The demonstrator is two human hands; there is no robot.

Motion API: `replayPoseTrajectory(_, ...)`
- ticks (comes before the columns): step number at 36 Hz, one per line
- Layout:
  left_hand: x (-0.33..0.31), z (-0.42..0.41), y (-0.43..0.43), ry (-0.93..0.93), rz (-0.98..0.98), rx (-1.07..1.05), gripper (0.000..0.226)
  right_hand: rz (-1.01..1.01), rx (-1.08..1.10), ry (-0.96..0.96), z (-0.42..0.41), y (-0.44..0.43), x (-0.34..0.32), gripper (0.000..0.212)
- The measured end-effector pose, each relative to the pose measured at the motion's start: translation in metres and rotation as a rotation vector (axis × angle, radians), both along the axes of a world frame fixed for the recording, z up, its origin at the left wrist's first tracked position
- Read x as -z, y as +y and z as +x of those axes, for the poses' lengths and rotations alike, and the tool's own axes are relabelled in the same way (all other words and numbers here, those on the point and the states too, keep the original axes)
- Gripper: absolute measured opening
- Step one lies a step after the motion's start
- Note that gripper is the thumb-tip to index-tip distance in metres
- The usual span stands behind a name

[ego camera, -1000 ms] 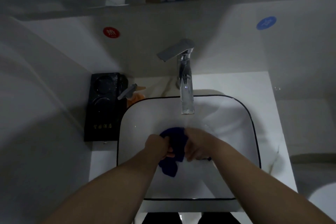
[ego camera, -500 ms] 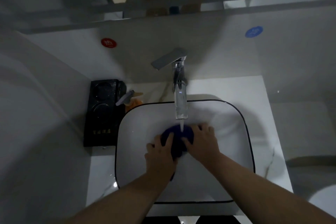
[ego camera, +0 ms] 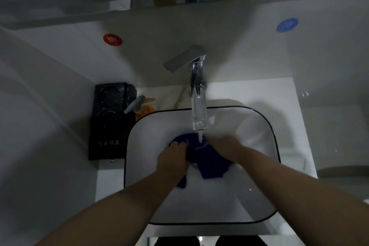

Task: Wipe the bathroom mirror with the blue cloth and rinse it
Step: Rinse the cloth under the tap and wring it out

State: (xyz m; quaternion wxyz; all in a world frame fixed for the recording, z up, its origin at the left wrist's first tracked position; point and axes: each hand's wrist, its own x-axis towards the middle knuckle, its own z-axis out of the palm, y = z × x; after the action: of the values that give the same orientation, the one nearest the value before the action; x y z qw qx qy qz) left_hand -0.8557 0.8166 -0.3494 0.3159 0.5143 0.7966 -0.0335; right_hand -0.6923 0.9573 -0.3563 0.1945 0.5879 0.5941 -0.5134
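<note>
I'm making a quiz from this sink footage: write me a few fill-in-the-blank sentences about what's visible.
1. The left hand and right hand both hold the ____ cloth in the basin.
2. Water from the faucet lands on the ____.
3. The black box stands to the ____ of the basin.
Missing words: blue; cloth; left.

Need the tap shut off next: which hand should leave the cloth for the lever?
Left, probably. The lever juts left of the spout, above the left hand; the right hand would cross the stream. Both are on the blue cloth.
</note>
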Motion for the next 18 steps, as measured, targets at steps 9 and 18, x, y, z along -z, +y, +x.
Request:
replayPoseTrajectory(9, -0.005, -0.011, 0.032, -0.098, -0.253, 0.074, 0.026, -0.042, 0.044, 0.017, -0.007, 0.005, 0.022, 0.027)
replayPoseTrajectory(18, -0.001, -0.006, 0.047, -0.134, -0.441, -0.065, 0.033, -0.164, 0.247, 0.188, -0.027, -0.016, 0.012, 0.038)
